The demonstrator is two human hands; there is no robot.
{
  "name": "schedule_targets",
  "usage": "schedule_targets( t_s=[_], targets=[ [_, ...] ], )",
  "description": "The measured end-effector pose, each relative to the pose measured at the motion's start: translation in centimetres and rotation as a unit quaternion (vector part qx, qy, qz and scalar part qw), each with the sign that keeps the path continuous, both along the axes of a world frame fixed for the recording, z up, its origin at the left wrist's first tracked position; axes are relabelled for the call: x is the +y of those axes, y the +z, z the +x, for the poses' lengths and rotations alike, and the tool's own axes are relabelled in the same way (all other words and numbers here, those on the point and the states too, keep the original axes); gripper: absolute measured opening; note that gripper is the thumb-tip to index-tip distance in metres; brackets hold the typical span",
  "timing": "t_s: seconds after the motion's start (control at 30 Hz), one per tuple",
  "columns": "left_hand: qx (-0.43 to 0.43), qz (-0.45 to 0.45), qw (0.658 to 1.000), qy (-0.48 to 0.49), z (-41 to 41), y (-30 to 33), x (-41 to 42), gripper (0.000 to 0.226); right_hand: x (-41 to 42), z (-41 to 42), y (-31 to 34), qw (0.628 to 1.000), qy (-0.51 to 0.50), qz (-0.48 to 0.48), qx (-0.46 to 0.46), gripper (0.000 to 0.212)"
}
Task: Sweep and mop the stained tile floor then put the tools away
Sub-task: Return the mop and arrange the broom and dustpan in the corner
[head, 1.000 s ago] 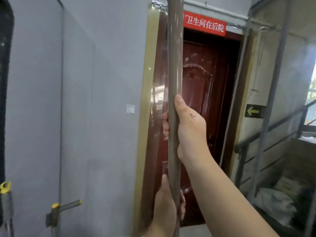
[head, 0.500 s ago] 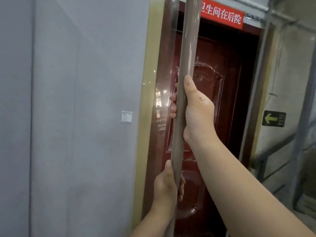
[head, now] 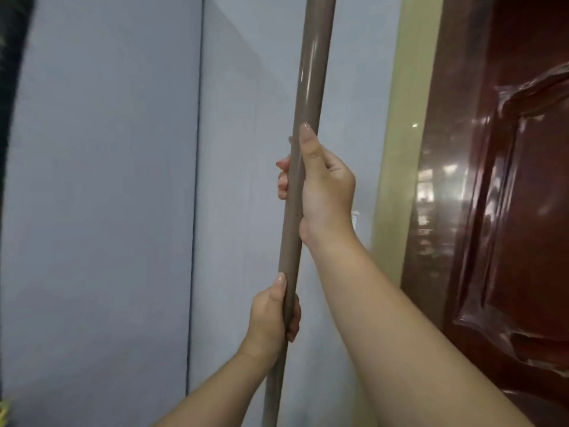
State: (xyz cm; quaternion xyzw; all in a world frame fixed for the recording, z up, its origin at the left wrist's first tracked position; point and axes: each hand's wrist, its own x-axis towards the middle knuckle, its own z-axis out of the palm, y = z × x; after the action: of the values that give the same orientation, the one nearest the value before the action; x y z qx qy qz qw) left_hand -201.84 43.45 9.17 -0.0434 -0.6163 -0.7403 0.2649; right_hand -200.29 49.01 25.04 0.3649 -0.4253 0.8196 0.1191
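Observation:
A long glossy brown tool handle (head: 309,72) stands nearly upright in front of me, leaning slightly to the right at the top. Both its ends run out of the frame, so the tool's head is hidden. My right hand (head: 323,192) grips the handle at mid height, thumb lying up along the shaft. My left hand (head: 271,318) grips it lower down, thumb also pointing up. The floor is out of view.
A grey wall (head: 107,211) fills the left and centre, with a vertical seam (head: 197,180). To the right stand a yellowish door frame (head: 397,149) and a shiny dark red door (head: 508,180). A light switch (head: 354,218) peeks out behind my right wrist.
The view has swung left and closer to the wall; the door and red sign slid to the right, out of frame. Both hands keep their grip on the handle.

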Motion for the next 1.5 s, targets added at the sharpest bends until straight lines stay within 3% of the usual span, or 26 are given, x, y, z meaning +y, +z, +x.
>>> schedule_targets(
  t_s=[0.47, 0.67, 0.83, 1.0, 1.17, 1.3, 1.5],
  targets=[
    [-0.089, -0.026, 0.99, 0.108, -13.6, -0.2, -15.5, 0.07, -14.4, -15.8, -0.1, 0.996, 0.07, 0.002, -0.051, 0.029],
    [-0.116, -0.05, 0.977, 0.171, -16.5, -0.1, -19.6, 0.071, -18.4, -21.2, -0.3, 0.983, 0.163, 0.011, -0.082, 0.02],
    [-0.149, -0.066, 0.957, 0.242, -20.1, -4.3, -22.1, 0.067, -21.6, -28.1, -5.1, 0.961, 0.238, 0.052, -0.129, 0.024],
    [-0.277, 0.019, 0.915, 0.291, -23.3, -10.7, -25.2, 0.08, -25.4, -32.2, -13.3, 0.934, 0.289, 0.073, -0.197, 0.021],
    [-0.369, 0.107, 0.871, 0.307, -25.7, -18.4, -27.7, 0.079, -28.5, -34.5, -21.8, 0.92, 0.301, 0.142, -0.206, 0.021],
    [-0.386, 0.216, 0.85, 0.287, -27.6, -21.0, -28.9, 0.066, -30.4, -36.2, -25.7, 0.916, 0.302, 0.177, -0.197, 0.021],
    [-0.377, 0.233, 0.855, 0.27, -31.3, -22.2, -29.7, 0.054, -30.9, -39.0, -27.5, 0.926, 0.271, 0.163, -0.205, 0.017]
  ],
)
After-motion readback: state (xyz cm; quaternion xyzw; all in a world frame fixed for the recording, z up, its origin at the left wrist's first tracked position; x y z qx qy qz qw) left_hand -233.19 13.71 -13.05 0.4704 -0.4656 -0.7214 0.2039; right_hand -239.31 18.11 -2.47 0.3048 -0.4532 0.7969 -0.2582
